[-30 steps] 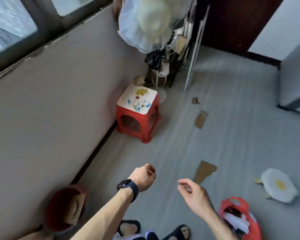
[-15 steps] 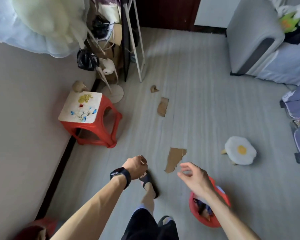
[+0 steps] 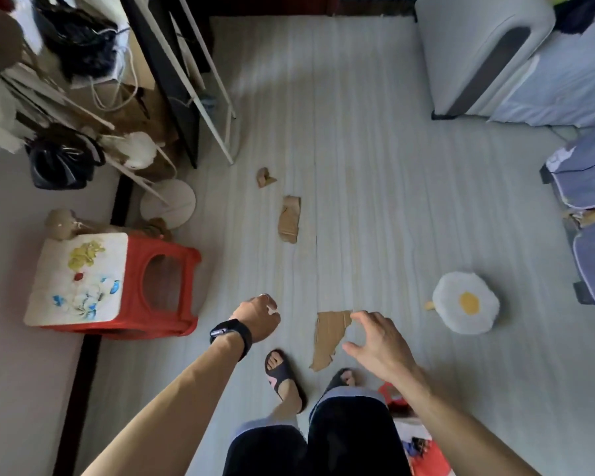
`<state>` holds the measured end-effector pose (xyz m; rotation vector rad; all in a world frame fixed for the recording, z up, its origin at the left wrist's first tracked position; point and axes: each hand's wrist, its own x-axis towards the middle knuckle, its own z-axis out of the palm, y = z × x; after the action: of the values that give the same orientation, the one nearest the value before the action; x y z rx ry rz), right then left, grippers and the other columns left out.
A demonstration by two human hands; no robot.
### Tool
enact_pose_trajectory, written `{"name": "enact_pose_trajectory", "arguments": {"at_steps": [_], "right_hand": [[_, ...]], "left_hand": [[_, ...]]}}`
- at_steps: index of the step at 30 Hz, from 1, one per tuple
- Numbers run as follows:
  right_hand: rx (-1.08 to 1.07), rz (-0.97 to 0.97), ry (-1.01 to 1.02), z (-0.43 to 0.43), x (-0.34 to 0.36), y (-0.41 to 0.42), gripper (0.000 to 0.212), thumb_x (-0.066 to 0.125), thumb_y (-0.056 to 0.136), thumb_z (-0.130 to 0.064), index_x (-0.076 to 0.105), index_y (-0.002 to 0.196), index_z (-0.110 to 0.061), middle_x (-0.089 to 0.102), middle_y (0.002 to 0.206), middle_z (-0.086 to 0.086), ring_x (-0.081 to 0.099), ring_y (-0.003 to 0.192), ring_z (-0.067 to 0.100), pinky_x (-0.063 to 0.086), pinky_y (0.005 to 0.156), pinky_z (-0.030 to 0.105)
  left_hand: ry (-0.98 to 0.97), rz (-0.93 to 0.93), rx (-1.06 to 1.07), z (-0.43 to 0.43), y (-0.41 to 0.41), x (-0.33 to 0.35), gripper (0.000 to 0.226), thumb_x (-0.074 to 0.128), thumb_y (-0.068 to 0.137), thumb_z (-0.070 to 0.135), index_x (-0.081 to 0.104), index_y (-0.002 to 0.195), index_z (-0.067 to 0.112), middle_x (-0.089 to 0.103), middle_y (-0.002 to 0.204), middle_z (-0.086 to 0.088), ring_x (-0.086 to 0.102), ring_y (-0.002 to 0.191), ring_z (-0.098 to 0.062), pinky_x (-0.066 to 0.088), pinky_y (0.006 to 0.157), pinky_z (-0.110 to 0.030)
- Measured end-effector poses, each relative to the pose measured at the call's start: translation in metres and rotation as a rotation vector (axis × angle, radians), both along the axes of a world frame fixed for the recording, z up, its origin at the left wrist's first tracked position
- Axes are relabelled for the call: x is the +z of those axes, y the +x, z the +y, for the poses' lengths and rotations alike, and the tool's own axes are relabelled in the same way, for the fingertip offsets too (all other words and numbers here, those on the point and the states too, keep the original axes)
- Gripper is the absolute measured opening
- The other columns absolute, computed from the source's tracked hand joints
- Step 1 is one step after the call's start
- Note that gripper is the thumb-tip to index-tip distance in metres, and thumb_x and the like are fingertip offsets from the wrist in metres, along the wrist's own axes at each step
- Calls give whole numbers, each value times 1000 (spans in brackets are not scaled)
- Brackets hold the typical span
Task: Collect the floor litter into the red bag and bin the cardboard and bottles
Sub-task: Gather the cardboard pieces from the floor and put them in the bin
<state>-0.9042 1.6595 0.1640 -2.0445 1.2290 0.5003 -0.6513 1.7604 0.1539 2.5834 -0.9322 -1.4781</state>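
Observation:
Three torn pieces of brown cardboard lie on the grey floor: a large one [image 3: 328, 336] just ahead of my feet, a middle one [image 3: 289, 218] farther off, and a small scrap [image 3: 264, 177] beyond that. My right hand [image 3: 378, 341] hovers beside the large piece with fingers spread and slightly bent, holding nothing. My left hand [image 3: 260, 317], with a black watch on the wrist, is curled into a loose fist and looks empty. The red bag [image 3: 423, 455] sits on the floor behind my right leg, partly hidden by my arm and shorts.
A red plastic stool [image 3: 165, 286] with a flowered top stands by the left wall. Cluttered racks and black bags [image 3: 62, 163] fill the far left corner. A fried-egg cushion [image 3: 466, 304] lies to the right. A grey sofa [image 3: 488, 53] and blue cushions [image 3: 591, 173] line the right side.
I have stepped forward and looked down toward the cardboard. My right hand has reached out next to the large piece. The bin at the lower left has left the view.

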Motion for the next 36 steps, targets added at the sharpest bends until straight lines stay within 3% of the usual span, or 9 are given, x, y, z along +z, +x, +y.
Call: {"name": "enact_pose_trajectory", "arguments": {"at_steps": [8, 16, 20, 22, 24, 27, 31, 33, 36], "right_hand": [[172, 115, 55, -117, -136, 40, 58, 61, 88, -47, 42, 139, -28, 53, 135, -2, 48, 124, 24, 48, 95, 36], [300, 237, 123, -164, -400, 68, 68, 63, 88, -53, 38, 143, -21, 45, 143, 3, 44, 127, 28, 46, 97, 38], [386, 243, 107, -151, -550, 81, 90, 74, 82, -38, 21, 152, -21, 16, 160, 10, 28, 142, 33, 39, 110, 45], [513, 271, 62, -142, -602, 80, 97, 67, 86, -12, 3, 158, -22, -10, 165, 14, 8, 151, 37, 22, 120, 51], [695, 293, 7, -135, -646, 74, 94, 54, 93, -7, -11, 158, -23, -26, 163, 14, -11, 153, 36, 7, 123, 53], [787, 205, -198, -118, -696, 59, 97, 60, 88, -20, -6, 160, -27, -11, 166, 16, -7, 153, 36, 9, 121, 54], [774, 186, -124, -127, -715, 60, 119, 80, 66, -59, 13, 159, -26, -2, 167, 14, 4, 153, 36, 21, 119, 53], [645, 183, -130, -142, -710, 68, 107, 84, 60, -62, 34, 147, -25, 19, 162, 12, 24, 143, 34, 32, 110, 47], [489, 217, -152, -158, -704, 83, 93, 83, 63, -62, 42, 136, -21, 35, 149, 9, 41, 128, 31, 42, 97, 43]], "left_hand": [[44, -100, -113, -128, 33, -104, 42, 56, 92, 40, 51, 132, 28, 49, 137, -4, 49, 122, -27, 46, 97, -40], [99, -216, -233, -218, 52, -381, 57, 55, 92, 38, 38, 145, 28, 24, 157, -1, 31, 139, -27, 33, 112, -41], [82, -252, -352, -253, 85, -531, 68, 56, 93, 38, 25, 153, 28, 4, 164, -2, 14, 148, -30, 23, 119, -45], [79, -296, -421, -262, 103, -589, 73, 56, 93, 37, 19, 155, 27, -5, 165, -1, 7, 150, -32, 19, 120, -49], [45, -353, -439, -273, 118, -635, 73, 57, 93, 35, 20, 155, 24, -7, 165, -3, 5, 150, -33, 18, 120, -50], [19, -350, -480, -276, 129, -685, 81, 59, 91, 34, 13, 157, 23, -10, 165, -5, 0, 152, -31, 14, 122, -51], [-77, -362, -492, -266, 125, -713, 88, 58, 90, 40, 2, 158, 30, -10, 166, -2, -4, 152, -31, 8, 122, -54], [-75, -363, -505, -251, 111, -713, 88, 57, 88, 44, 4, 157, 30, -10, 165, -3, -4, 152, -33, 7, 122, -54], [-27, -355, -589, -222, 81, -703, 80, 54, 90, 44, 11, 156, 28, 3, 163, -10, 7, 148, -37, 13, 121, -52]]}}
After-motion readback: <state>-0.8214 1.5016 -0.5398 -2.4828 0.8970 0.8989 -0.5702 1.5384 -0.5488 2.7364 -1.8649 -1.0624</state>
